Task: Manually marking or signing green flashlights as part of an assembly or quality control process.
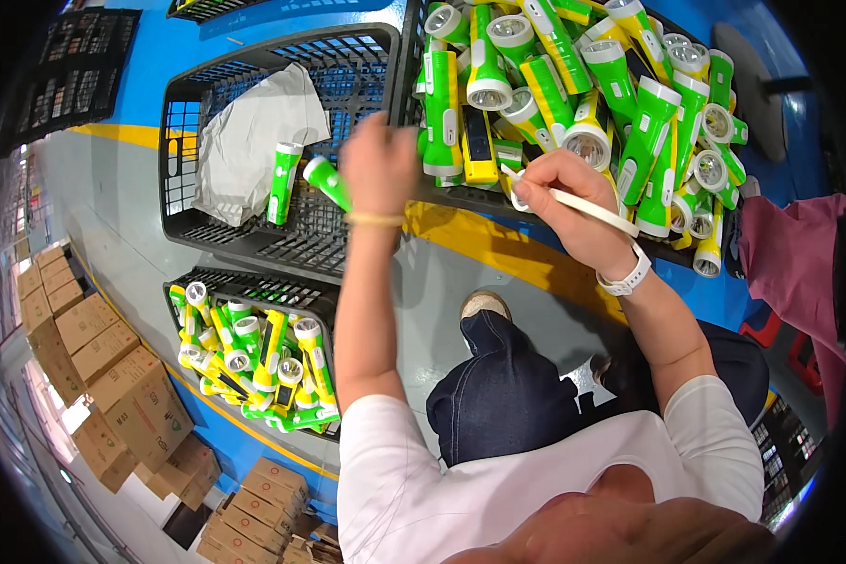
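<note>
My left hand [379, 167], smeared by motion, is over the right side of a black plastic crate [282, 49]. Right beside it is a tilted green flashlight [325, 182] with a white head; the blur hides whether my fingers grip it. Another green flashlight [283, 184] lies in that crate near a crumpled white sheet [254, 141]. My right hand [573, 199], with a white watch on the wrist, is closed around a slim white stick [600, 214]. It hovers at the near edge of a crate heaped with green and yellow flashlights [650, 150].
Below the middle crate stands a smaller black crate [321, 299] full of flashlights [273, 350]. Cardboard boxes [141, 404] are stacked at the lower left. Pink cloth [790, 258] hangs at the right. My bent leg [508, 395] is between the crates and me.
</note>
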